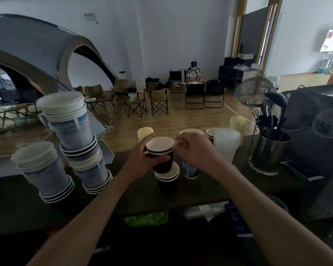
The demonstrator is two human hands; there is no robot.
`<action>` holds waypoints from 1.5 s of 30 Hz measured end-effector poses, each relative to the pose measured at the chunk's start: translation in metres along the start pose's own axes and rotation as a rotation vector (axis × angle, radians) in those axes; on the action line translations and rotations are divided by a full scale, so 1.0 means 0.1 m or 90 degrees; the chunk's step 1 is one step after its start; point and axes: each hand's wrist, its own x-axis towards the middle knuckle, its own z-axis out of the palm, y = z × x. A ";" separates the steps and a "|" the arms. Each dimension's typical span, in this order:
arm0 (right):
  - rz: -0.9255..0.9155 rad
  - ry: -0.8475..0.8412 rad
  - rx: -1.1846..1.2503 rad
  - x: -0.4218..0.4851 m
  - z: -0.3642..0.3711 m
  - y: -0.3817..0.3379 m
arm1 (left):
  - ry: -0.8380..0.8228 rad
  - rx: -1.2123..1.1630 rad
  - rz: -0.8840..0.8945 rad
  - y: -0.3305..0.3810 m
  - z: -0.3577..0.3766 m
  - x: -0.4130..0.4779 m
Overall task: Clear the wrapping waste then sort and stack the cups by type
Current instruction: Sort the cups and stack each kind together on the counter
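Two mixed stacks (46,169) at L, blue-print and black nested together: not yet sorted. Gripping black cup (160,145) w/ L hand (139,157) just above small black stack (166,181) on counter (138,197); curling R hand (194,152) round blue-print cup (190,170) beside it. Prob early in sorting.

Matt black paper, white at the rim, for the black cup (161,156). Smooth printed paper for the blue-printed cup (190,169). Frosted, translucent plastic for the cup stack (226,144) at right. Glossy steel for the utensil pot (266,152). Dark and matt: the worktop (200,191). Far off, shiny wood for the floor (181,120).
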 end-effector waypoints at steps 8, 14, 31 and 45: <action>0.153 -0.177 0.048 -0.30 0.85 0.42 | -0.066 0.050 -0.082 -0.44 0.32 -0.23; 0.204 -0.079 0.132 -0.28 1.20 0.45 | -0.113 0.071 -0.120 -0.58 0.25 -0.13; 0.101 -0.252 0.128 -0.20 1.11 -0.39 | 0.152 0.280 -0.217 -0.42 -0.76 -1.40; 0.031 -0.237 0.325 -0.10 2.23 -0.42 | 0.133 0.079 -0.224 -1.10 -1.09 -1.36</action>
